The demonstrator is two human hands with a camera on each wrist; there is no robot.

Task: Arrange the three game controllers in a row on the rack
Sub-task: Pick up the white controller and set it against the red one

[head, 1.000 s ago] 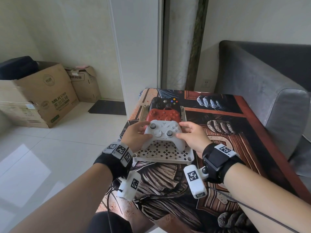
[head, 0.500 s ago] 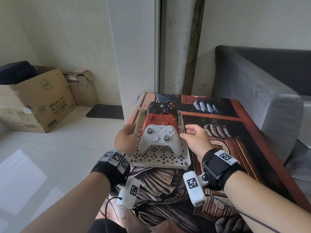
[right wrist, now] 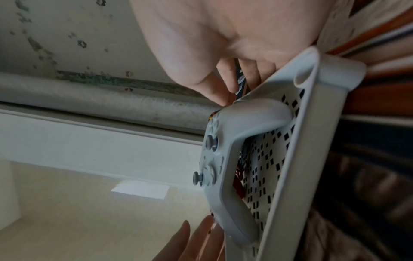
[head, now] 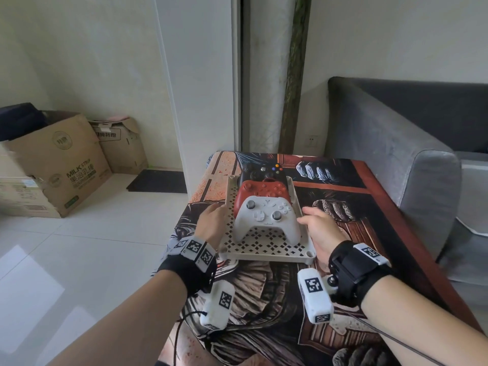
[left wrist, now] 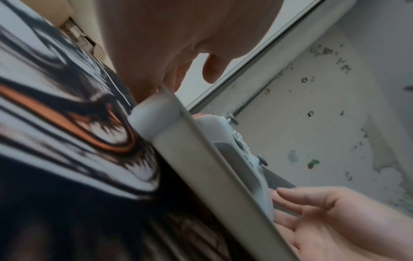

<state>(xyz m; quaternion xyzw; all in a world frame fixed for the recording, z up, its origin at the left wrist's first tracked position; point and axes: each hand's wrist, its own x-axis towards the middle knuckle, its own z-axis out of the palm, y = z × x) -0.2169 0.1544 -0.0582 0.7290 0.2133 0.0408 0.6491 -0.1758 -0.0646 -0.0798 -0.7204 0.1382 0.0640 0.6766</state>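
three game pads sit one behind the other on the rack (head: 266,253): the black controller (head: 262,172) at the back, the red controller (head: 261,192) in the middle, and the white controller (head: 266,217) in front, leaning on the red one. the left hand (head: 210,224) is by the rack's left edge and the right hand (head: 320,232) is by its right edge. both have loose fingers and hold nothing. the job looks about done. to end it well, lift both hands away slowly and do not bump the rack or the white one.
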